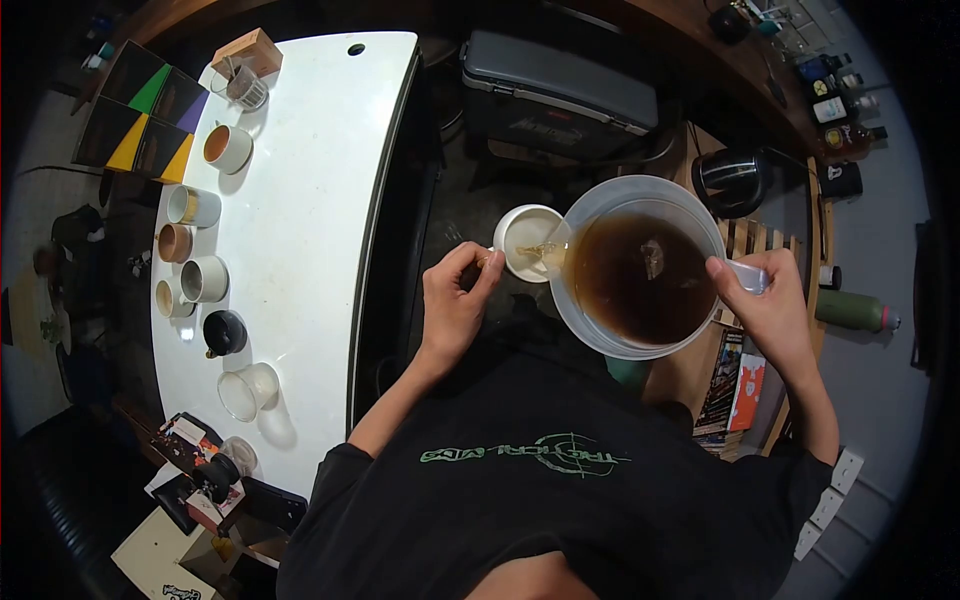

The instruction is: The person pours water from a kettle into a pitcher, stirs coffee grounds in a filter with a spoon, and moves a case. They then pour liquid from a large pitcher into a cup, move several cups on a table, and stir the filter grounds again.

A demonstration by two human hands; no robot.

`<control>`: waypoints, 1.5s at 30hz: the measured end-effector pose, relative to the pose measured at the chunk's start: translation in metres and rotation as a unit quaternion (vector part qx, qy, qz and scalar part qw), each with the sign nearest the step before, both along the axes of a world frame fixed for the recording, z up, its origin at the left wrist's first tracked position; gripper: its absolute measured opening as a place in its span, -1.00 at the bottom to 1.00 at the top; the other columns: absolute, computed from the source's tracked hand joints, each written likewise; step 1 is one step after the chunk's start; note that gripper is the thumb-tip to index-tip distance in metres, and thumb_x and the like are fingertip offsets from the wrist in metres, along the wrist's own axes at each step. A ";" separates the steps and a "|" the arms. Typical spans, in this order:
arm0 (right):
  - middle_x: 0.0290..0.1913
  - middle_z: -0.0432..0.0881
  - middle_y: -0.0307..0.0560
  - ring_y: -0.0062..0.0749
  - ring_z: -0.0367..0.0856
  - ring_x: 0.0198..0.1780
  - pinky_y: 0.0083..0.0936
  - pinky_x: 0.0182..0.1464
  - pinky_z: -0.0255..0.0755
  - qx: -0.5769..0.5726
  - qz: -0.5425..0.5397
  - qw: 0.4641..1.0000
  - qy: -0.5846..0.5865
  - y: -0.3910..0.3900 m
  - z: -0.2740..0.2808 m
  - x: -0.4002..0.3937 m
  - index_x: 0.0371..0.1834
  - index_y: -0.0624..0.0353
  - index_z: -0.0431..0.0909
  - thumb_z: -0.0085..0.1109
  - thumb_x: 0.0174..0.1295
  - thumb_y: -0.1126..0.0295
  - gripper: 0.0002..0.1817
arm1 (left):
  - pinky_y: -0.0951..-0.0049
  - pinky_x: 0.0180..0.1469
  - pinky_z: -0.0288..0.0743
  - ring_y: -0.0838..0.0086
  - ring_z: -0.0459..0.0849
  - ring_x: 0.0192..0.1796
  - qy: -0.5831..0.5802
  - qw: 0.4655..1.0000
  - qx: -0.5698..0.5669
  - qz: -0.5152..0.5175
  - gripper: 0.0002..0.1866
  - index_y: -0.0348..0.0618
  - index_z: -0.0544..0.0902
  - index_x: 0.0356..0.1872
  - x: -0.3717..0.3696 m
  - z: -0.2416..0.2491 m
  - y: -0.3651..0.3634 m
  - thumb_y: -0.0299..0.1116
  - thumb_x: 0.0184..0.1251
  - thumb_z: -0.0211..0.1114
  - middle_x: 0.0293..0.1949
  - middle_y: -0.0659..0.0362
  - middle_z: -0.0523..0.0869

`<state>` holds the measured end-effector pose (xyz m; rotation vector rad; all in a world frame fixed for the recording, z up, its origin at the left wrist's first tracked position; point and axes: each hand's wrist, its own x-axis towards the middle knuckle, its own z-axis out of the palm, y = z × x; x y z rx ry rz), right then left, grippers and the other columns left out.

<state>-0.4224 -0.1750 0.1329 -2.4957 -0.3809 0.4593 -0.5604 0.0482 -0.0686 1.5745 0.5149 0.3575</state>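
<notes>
Right hand point(768, 305) is gripping the pitcher point(590, 205) by its handle, pouring brown liquid point(630, 290) into the cup point(519, 232); left hand point(460, 300) is pinching the cup's left side, right of the white table point(300, 200). Next move's probably calling for levelling before overflow.

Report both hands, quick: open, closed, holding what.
Left hand: closed, holding the white mug.
Right hand: closed, holding the translucent jug of brown liquid by its handle.

Includes one pitcher point(630, 198), one white cup point(520, 226), six more opaque cups point(204, 280) at left, one cooler point(560, 88) far, one kettle point(732, 184) at right.
</notes>
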 end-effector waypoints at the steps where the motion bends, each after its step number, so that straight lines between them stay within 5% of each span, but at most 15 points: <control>1: -0.64 0.57 -0.27 -0.73 0.45 -0.57 -0.65 -0.50 0.29 0.004 0.004 1.000 0.014 0.001 0.001 0.001 -0.54 0.37 0.69 0.39 0.25 0.14 -0.56 | 0.55 -0.44 0.21 0.69 0.31 -0.50 -0.005 1.000 0.005 0.000 -0.72 -0.39 0.52 -0.45 0.000 -0.001 0.000 -0.39 0.42 0.30 -0.56 0.21 0.47; 11: -0.61 0.56 -0.26 -0.71 0.47 -0.55 -0.64 -0.48 0.32 -0.015 0.000 1.000 -0.016 0.010 0.002 0.006 -0.50 0.37 0.68 0.41 0.22 0.12 -0.56 | 0.53 -0.41 0.25 0.66 0.34 -0.47 -0.006 1.000 0.021 0.008 -0.68 -0.40 0.51 -0.45 -0.002 -0.002 0.006 -0.35 0.43 0.29 -0.56 0.18 0.48; 19: -0.34 0.57 -0.05 -0.51 0.59 -0.32 -0.50 -0.28 0.47 -0.077 -0.010 0.997 -0.003 0.015 0.006 0.006 -0.40 0.38 0.58 0.47 0.15 0.05 -0.49 | 0.53 -0.45 0.20 0.70 0.31 -0.50 -0.006 1.000 0.025 0.015 -0.67 -0.38 0.51 -0.47 -0.005 -0.004 0.009 -0.34 0.44 0.29 -0.60 0.22 0.45; 45: -0.51 0.58 -0.08 -0.56 0.57 -0.46 -0.53 -0.40 0.45 -0.067 0.023 0.997 -0.026 0.022 0.007 -0.001 -0.49 0.41 0.59 0.45 0.16 0.09 -0.50 | 0.56 -0.49 0.14 0.77 0.28 -0.51 0.011 0.999 -0.028 0.022 -0.66 -0.34 0.53 -0.48 -0.023 -0.008 0.012 -0.31 0.46 0.29 -0.64 0.33 0.41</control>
